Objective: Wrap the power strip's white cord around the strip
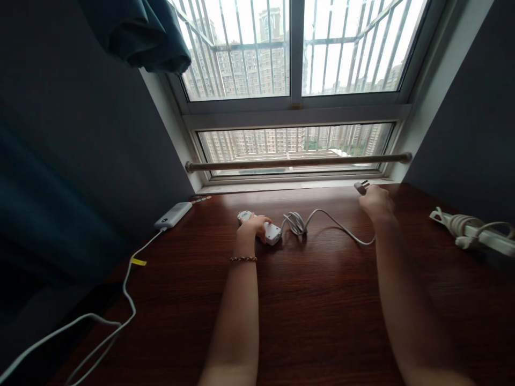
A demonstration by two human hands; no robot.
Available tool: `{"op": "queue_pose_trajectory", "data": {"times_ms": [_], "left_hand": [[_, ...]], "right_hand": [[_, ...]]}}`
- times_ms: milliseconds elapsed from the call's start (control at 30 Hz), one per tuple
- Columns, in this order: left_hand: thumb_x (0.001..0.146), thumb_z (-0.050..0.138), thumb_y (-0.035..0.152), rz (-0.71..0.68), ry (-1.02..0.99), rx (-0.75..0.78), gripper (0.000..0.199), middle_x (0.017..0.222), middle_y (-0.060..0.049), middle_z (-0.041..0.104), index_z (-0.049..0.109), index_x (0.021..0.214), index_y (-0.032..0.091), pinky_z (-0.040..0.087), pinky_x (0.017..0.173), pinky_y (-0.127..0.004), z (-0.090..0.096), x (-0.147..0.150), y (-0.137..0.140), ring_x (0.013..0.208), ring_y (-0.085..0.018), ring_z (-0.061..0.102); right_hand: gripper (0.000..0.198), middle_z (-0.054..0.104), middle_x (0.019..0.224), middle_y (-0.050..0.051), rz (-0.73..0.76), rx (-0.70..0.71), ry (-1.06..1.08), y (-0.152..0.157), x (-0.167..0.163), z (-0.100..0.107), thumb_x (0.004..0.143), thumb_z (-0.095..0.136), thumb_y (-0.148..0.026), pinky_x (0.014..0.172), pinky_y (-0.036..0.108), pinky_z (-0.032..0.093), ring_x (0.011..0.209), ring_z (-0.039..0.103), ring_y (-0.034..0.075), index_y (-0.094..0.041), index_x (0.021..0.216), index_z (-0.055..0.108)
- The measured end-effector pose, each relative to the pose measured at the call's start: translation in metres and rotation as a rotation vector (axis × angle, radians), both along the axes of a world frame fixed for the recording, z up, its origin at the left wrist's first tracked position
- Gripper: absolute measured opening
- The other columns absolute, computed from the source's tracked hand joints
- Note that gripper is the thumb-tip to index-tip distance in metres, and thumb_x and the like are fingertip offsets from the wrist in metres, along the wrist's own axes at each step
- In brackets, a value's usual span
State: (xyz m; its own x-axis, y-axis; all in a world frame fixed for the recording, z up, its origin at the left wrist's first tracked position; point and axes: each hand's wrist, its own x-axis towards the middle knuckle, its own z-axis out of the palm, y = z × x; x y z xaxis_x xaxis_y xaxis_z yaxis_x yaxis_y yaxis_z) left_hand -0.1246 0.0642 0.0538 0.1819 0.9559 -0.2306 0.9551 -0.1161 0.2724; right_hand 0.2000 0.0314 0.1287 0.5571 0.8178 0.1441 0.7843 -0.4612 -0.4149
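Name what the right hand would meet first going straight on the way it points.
Holding the plug, the right hand would likely meet the bar across the window; depth is unclear, so the sill might come first.

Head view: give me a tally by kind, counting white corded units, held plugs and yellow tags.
White corded units: 3 (left unit, middle unit, right unit)
Held plug: 1, in the right hand
Yellow tag: 1
Total: 5
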Motion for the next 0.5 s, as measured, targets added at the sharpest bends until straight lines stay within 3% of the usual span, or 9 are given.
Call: {"op": "queue_pose_trajectory", "data": {"times_ms": [133, 267, 367, 433, 500], "left_hand": [[0.032, 0.081, 0.011, 0.012, 0.017, -0.009, 0.079, 0.14, -0.009, 0.042, 0.063, 0.106, 0.033, 0.011, 0.095, -0.069, -0.003, 0.003, -0.001, 0.133, -0.046, 0.015], [0.034, 0.083, 0.021, -0.054, -0.007, 0.059, 0.071, 0.13, -0.01, 0.052, 0.065, 0.102, 0.029, 0.008, 0.098, -0.067, -0.001, 0.0, -0.003, 0.126, -0.041, 0.032], [0.041, 0.081, 0.037, -0.073, -0.255, 0.13, 0.059, 0.108, -0.007, 0.063, 0.068, 0.097, 0.024, 0.027, 0.1, -0.05, 0.008, -0.004, -0.005, 0.107, -0.032, 0.052], [0.051, 0.074, 0.05, -0.061, -0.487, 0.127, 0.051, 0.086, -0.004, 0.066, 0.07, 0.091, 0.019, 0.041, 0.088, -0.038, 0.016, -0.004, -0.008, 0.09, -0.027, 0.059], [0.06, 0.066, 0.059, -0.016, -0.717, 0.104, 0.05, 0.069, -0.003, 0.063, 0.069, 0.081, 0.014, 0.045, 0.075, -0.032, 0.025, 0.001, -0.011, 0.077, -0.023, 0.06]], "right_hand": [[0.032, 0.061, 0.109, 0.025, -0.116, -0.013, 0.076, 0.021, 0.021, -0.031, 0.08, 0.052, -0.017, 0.082, 0.045, 0.049, 0.105, 0.058, 0.037, -0.007, 0.108, 0.064], [0.038, 0.062, 0.106, 0.027, -0.171, -0.023, 0.117, 0.035, 0.034, -0.058, 0.08, 0.055, -0.019, 0.082, 0.048, 0.048, 0.105, 0.058, 0.037, -0.004, 0.115, 0.059], [0.035, 0.062, 0.105, 0.026, -0.155, -0.022, 0.128, 0.037, 0.036, -0.064, 0.079, 0.055, -0.02, 0.082, 0.049, 0.047, 0.104, 0.058, 0.038, -0.007, 0.111, 0.062], [0.036, 0.063, 0.106, 0.023, -0.137, 0.023, 0.118, 0.036, 0.036, -0.062, 0.079, 0.054, -0.018, 0.082, 0.048, 0.047, 0.105, 0.058, 0.037, -0.013, 0.114, 0.062], [0.041, 0.063, 0.109, 0.02, -0.124, 0.079, 0.113, 0.034, 0.035, -0.058, 0.081, 0.051, -0.016, 0.082, 0.047, 0.047, 0.106, 0.057, 0.035, -0.022, 0.12, 0.059]]}}
